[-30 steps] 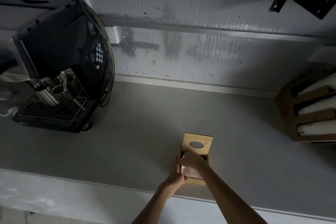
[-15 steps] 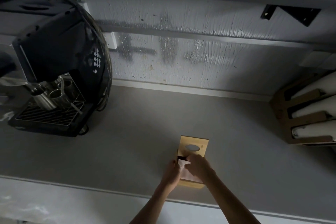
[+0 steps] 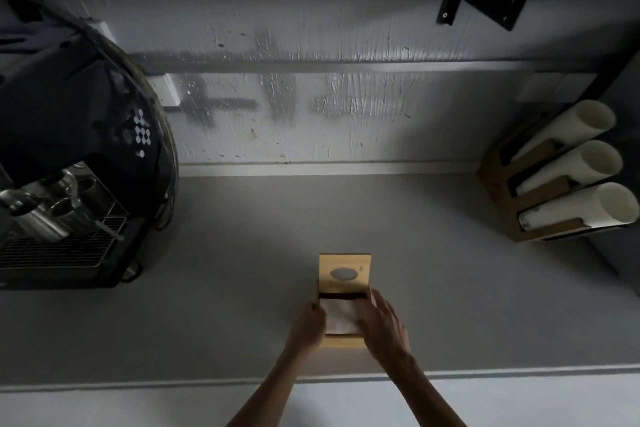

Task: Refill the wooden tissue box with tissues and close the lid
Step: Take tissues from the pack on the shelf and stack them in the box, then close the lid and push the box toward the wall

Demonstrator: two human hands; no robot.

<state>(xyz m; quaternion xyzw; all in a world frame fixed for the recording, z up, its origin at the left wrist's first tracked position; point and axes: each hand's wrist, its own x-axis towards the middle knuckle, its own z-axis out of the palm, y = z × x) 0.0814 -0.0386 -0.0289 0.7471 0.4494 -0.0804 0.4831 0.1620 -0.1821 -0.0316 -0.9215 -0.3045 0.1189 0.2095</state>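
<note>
A small wooden tissue box (image 3: pixel 344 302) is set near the front edge of the smooth grey table (image 3: pixel 221 305). Its flat lid (image 3: pixel 344 273), with an oval cutout, is slid back, so pale tissues (image 3: pixel 341 317) can be seen inside. The left hand (image 3: pixel 307 329) is pressed against the box's left side; the right hand (image 3: pixel 382 324) is laid half-open over the right rim. Can't really be told if either grip is closed on anything. The wall is rough painted plaster; no writing can be read.

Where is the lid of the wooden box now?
In the head view, the lid stands slid back at the far end of the wooden tissue box, just beyond both hands, centre of the counter.
</note>
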